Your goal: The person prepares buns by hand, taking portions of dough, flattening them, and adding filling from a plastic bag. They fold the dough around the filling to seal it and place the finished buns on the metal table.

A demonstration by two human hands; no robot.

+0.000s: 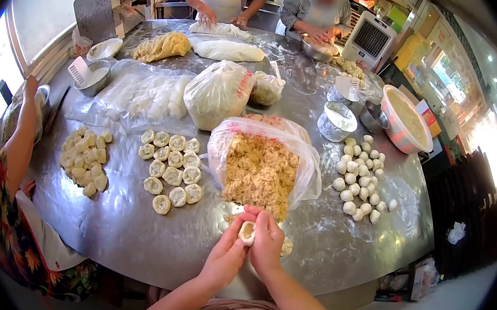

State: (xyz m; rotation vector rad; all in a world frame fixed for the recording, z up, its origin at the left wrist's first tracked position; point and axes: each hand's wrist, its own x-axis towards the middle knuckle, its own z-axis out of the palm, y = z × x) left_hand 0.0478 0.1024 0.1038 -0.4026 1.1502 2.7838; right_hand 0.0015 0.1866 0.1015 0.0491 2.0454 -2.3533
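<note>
Between both hands, near the front edge of the metal table, is a small cup of white dough (246, 233) with brown filling showing in its open top. My left hand (228, 251) closes on its left side. From the right, the fingers of my right hand (265, 240) press around its rim. Just beyond my fingertips, an open plastic bag holds crumbly brown filling (259, 169). A pale dough piece (287, 247) lies partly hidden behind my right hand. Left of the bag sit rows of filled dough rounds (173, 175); to the right is a cluster of white dough balls (360, 180).
Cut dough pieces (84, 159) lie at left, beside a person's arm (19, 138). A tied plastic bag (219, 95) and long dough rolls (228, 51) lie farther back, where two people work. A flour tub (337, 121) and large bowl (405, 119) stand right.
</note>
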